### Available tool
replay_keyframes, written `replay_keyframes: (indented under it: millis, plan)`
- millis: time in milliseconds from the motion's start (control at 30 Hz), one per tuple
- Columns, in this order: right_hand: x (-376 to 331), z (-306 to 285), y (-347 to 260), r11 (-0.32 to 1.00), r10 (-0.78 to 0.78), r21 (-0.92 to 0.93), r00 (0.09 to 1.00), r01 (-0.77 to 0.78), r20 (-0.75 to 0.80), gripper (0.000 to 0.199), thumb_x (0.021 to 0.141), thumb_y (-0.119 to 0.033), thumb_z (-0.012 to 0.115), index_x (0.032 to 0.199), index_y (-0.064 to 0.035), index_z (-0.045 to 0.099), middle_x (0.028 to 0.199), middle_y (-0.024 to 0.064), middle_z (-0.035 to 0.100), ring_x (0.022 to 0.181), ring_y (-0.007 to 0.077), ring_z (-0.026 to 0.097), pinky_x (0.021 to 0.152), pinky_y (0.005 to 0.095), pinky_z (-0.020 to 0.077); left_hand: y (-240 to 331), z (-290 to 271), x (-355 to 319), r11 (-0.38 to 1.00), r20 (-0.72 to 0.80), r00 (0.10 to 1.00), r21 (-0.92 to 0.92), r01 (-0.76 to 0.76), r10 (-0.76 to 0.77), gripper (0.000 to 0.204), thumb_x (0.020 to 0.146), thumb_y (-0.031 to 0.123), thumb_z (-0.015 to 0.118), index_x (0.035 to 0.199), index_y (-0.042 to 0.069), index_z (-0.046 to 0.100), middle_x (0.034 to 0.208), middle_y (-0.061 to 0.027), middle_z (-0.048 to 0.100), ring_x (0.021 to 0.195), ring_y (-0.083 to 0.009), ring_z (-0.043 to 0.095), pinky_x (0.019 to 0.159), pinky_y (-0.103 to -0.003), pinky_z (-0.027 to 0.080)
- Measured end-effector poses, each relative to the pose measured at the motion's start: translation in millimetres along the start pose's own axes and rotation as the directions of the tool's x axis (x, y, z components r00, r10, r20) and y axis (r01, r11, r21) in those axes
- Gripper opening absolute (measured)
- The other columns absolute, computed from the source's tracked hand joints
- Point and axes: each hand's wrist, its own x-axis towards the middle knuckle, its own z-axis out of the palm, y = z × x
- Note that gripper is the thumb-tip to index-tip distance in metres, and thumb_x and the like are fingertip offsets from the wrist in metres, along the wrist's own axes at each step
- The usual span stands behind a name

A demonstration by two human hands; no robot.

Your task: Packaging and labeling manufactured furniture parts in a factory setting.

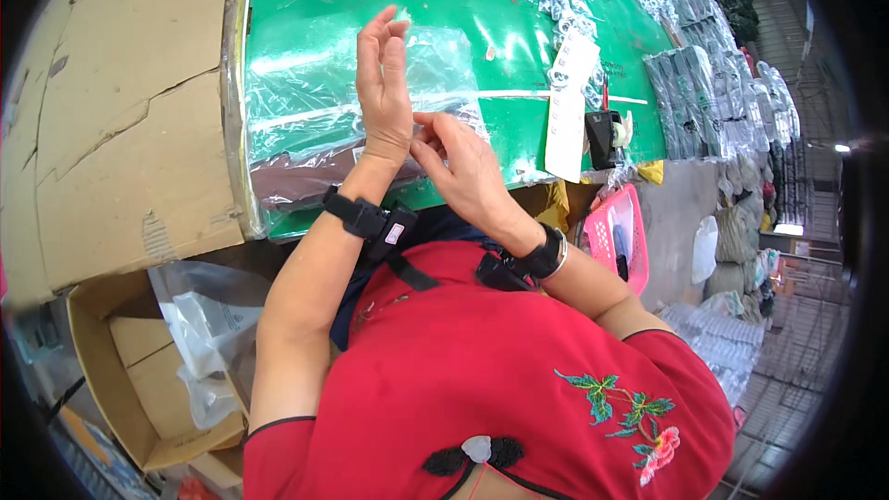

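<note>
Left hand (384, 83): 11 o'clock, raised over green table (519, 65), fingers extended toward 12.
Right hand (463, 167): 12 o'clock, fingers bent by left wrist (387, 148), contact unclear.
Clear plastic bag (310, 116): 10 o'clock, flat on table, brown item (306, 174) under its film.
Tape dispenser (604, 141): 2 o'clock, black, near table edge.
Pink basket (635, 245): 3 o'clock.
Open carton (148, 361): 8 o'clock, clear plastic sheet (204, 310) over its rim.

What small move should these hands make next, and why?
Perhaps lower the left hand to smooth the clear plastic: it lies wrinkled over a brown item on the green table, while that hand is raised and the right hand is close beside it.
</note>
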Motion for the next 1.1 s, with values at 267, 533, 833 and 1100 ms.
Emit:
replay_keyframes:
  millis: [267,533,833,1100]
  plan:
    - [-33,-3,1,0.933,-0.316,-0.096,0.919,0.346,0.236,0.047,0.088,-0.016,0.068,0.129,0.0027,0.056,0.125,0.0232,0.058,0.122,0.0464,0.051,0.103,0.0512,0.0454,63,-33,-30,0.816,0.737,0.667,0.450,-0.363,-0.110,0.031,0.101,0.028,0.049,0.105,0.010,0.074,0.111,-0.0076,0.070,0.106,-0.0297,0.061,0.091,-0.042,0.045]
    - [17,-82,14,0.966,-0.151,0.253,0.687,-0.050,0.711,0.036,0.098,-0.018,0.066,0.129,0.0000,0.064,0.125,0.0159,0.068,0.118,0.0262,0.065,0.095,0.0388,0.0551,31,-54,-48,0.780,0.548,0.836,0.532,-0.329,-0.021,0.018,0.092,0.025,0.066,0.099,0.011,0.075,0.106,-0.0056,0.068,0.094,-0.0289,0.061,0.086,-0.040,0.046]
    - [155,-104,93,0.987,-0.121,0.156,0.826,0.041,0.550,0.041,0.098,-0.021,0.067,0.139,-0.0180,0.062,0.127,0.0016,0.067,0.108,0.0159,0.062,0.101,0.0367,0.0487,35,-52,-51,0.754,0.561,0.828,0.537,-0.379,0.016,0.012,0.083,0.013,0.075,0.093,0.009,0.071,0.102,-0.0034,0.066,0.090,-0.0266,0.058,0.084,-0.040,0.045]
    - [192,-36,121,0.990,-0.119,0.013,0.792,0.139,0.599,0.028,0.083,-0.029,0.080,0.092,-0.0068,0.066,0.085,0.0036,0.070,0.079,0.0234,0.067,0.069,0.0418,0.0527,40,-51,-51,0.736,0.571,0.820,0.570,-0.364,-0.036,0.011,0.083,0.013,0.075,0.093,0.009,0.072,0.103,-0.0023,0.066,0.091,-0.0257,0.058,0.083,-0.039,0.044]
